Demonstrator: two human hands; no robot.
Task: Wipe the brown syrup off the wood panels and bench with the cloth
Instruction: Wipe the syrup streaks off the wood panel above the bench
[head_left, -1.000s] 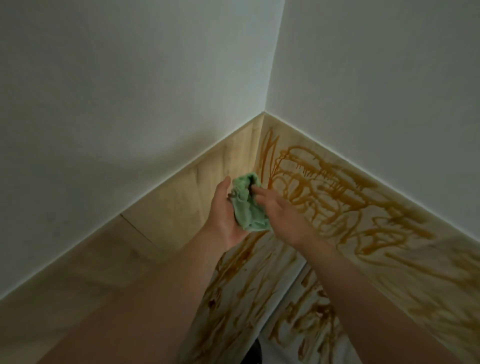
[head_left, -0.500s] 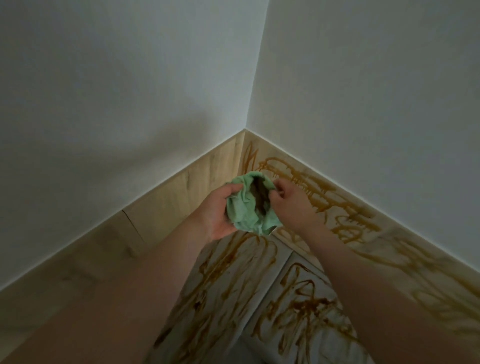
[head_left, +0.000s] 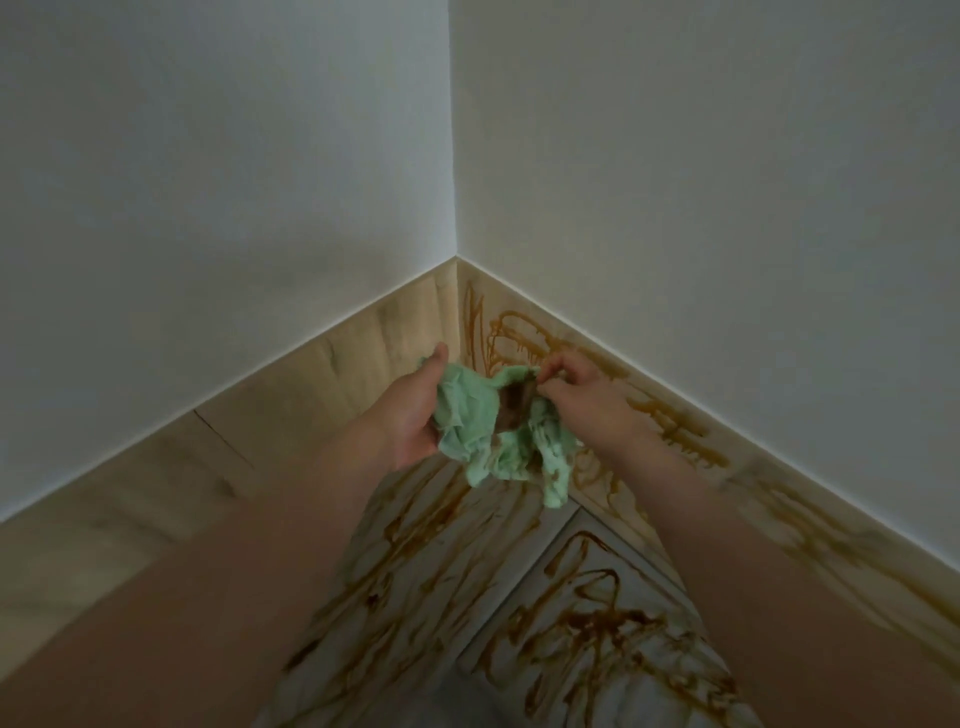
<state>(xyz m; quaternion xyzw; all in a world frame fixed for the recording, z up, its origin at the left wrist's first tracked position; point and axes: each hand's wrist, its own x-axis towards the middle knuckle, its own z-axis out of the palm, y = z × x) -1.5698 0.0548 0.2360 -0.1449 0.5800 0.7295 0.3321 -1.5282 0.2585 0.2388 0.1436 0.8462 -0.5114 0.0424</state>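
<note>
Your left grip (head_left: 410, 410) has the green cloth (head_left: 467, 421) bunched against its palm. The thumb points up along the cloth's left edge, and the fingers are hidden behind the folds, so you cannot see how far they curl. Your right grip (head_left: 582, 395) is closed to a pinch, with thumb and fingertips (head_left: 543, 375) nipping the cloth's upper right edge just above a dark brown patch (head_left: 514, 408) soaked into the fabric. The cloth is crumpled and spread between your two hands. It is held up in front of the corner where the two wood panels meet, and a loose tail hangs down on the right side. Whether that tail touches anything below cannot be told. Brown syrup (head_left: 415, 545) lies in long streaks and loops over the surface (head_left: 467, 608) under your forearms, on both sides of a seam (head_left: 524, 577) that runs across it. More syrup is scrawled over the right wood panel (head_left: 670, 431), from the corner outward, with drips running down. The left wood panel (head_left: 311, 395) looks pale and shows no streaks where it is visible. White walls (head_left: 208, 156) rise above both panels. Both of your forearms are bare and reach in from the bottom of the view.
</note>
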